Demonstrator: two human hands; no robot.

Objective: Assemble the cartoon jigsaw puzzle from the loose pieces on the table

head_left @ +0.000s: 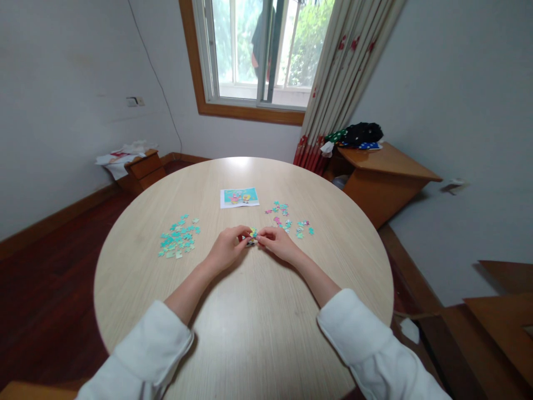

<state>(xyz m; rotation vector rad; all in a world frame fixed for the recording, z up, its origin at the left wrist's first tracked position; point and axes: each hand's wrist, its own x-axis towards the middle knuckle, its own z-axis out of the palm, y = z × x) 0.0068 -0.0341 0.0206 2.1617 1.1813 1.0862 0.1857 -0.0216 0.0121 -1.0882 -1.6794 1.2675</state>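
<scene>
Near the middle of the round table, my left hand (229,244) and my right hand (276,243) meet fingertip to fingertip. Between them are yellow and teal jigsaw puzzle pieces (254,233), pinched by the fingers of both hands. The fingers partly cover these pieces, so I cannot tell how many there are or whether they are joined. Left of my hands lies a spread of teal puzzle pieces (178,238). To the right is a looser scatter of pink, teal and white pieces (288,222). Beyond my hands lies a picture card (240,197) with cartoon figures on teal.
The round pale wooden table (250,344) fills the middle. Behind it are a window (266,55) and a long curtain (333,78). A wooden desk (383,172) with dark cloth stands at the right, and a small cabinet (145,169) at the left.
</scene>
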